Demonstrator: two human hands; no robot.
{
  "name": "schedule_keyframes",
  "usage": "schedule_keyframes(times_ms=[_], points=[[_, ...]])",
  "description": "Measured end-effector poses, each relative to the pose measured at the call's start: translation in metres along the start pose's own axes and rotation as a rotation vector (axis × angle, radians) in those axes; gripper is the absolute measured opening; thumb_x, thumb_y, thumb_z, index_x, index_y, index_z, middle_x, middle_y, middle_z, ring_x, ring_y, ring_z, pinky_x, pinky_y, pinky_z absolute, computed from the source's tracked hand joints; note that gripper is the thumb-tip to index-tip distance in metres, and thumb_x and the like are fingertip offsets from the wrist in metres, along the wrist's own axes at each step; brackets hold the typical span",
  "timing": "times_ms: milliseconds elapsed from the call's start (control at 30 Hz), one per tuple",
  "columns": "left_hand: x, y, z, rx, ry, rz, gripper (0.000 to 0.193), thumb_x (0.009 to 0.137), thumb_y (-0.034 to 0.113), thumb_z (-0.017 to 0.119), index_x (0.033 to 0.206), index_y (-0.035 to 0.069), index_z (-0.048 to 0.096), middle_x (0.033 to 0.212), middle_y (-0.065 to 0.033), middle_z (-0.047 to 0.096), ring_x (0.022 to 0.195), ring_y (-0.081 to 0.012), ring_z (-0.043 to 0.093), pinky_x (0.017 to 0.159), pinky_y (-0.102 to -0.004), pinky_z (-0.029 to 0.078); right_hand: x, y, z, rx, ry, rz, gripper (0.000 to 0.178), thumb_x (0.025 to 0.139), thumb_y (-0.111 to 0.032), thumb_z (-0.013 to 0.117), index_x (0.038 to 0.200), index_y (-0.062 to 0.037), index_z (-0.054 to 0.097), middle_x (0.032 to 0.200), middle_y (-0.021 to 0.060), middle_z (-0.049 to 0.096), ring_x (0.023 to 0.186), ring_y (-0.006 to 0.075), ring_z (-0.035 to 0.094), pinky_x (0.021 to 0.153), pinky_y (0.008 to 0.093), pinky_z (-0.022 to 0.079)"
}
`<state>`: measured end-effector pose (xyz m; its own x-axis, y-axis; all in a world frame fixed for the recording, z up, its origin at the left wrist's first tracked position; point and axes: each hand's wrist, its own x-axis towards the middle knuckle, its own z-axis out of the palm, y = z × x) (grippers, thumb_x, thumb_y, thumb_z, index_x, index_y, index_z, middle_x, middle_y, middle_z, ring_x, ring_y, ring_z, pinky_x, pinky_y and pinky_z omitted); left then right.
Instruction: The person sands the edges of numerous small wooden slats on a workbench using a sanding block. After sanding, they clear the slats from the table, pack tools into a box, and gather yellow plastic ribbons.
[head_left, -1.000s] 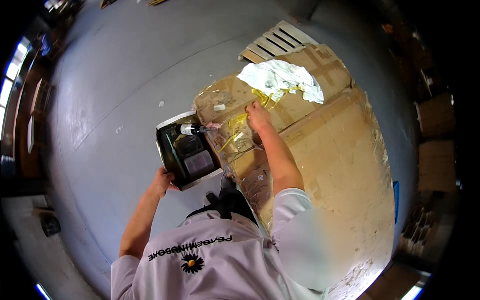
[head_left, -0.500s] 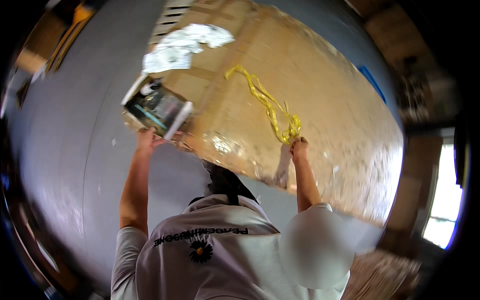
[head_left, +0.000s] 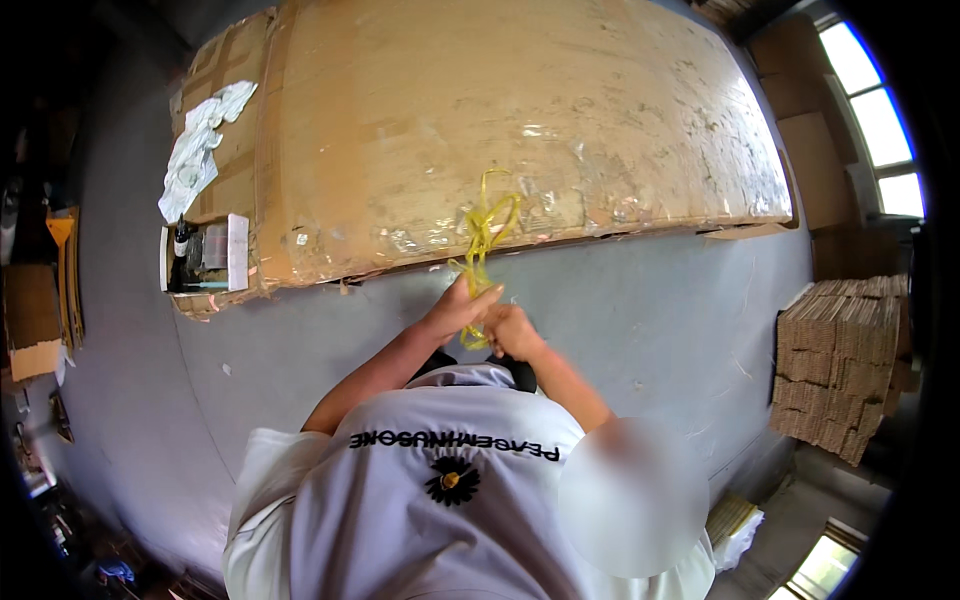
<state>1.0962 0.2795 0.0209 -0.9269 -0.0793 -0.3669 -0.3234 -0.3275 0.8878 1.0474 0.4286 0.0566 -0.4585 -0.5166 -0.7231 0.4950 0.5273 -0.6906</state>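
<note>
Yellow plastic strapping (head_left: pixel 489 222), loosely tangled, hangs between my two hands in front of my chest. Its upper loops reach over the near edge of a large cardboard-covered table (head_left: pixel 420 130), and its lower end dangles below my fingers. My left hand (head_left: pixel 462 306) is closed around the strapping, thumb pointing right. Close against it, my right hand (head_left: pixel 510 332) is curled with bent fingers, also gripping the strapping. How the fingers of the right hand lie on it is partly hidden.
At the table's near left corner sits an open box (head_left: pixel 238 252) with a dark bottle and small items. Behind it lies a crumpled white cloth (head_left: pixel 200 145). A stack of flattened cardboard (head_left: pixel 835 360) stands on the floor at right, and yellow-orange handles (head_left: pixel 66 270) at far left.
My left hand has let go of the box and come over to the strapping. My right hand has drawn the strapping off the tabletop toward my body. The view has turned.
</note>
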Motion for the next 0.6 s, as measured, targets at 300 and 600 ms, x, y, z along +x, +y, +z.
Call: schedule_keyframes(times_ms=[300,600], points=[[0.101,-0.020,0.181,0.869,-0.323,0.052,0.020,0.095,0.017,0.060,0.102,-0.002,0.063,0.081,-0.0137,0.065,0.076,-0.0242,0.062,0.071,-0.0402,0.051,-0.119,0.042,-0.213,-0.479,0.551,-0.796,0.053,0.080,-0.018,0.081,0.128,-0.0064,0.063,0.123,0.0161,0.065,0.090,0.0274,0.065,0.078,0.0330,0.054],[0.154,0.008,0.447,0.733,-0.521,0.236,0.020,0.101,0.018,0.058,0.108,0.002,0.067,0.111,-0.0110,0.057,0.109,-0.0221,0.055,0.096,-0.0334,0.044,-0.169,0.142,-0.386,0.687,0.317,-0.674,0.073,0.093,-0.020,0.067,0.154,-0.0017,0.032,0.145,0.0080,0.048,0.132,0.0170,0.047,0.111,0.0331,0.038]])
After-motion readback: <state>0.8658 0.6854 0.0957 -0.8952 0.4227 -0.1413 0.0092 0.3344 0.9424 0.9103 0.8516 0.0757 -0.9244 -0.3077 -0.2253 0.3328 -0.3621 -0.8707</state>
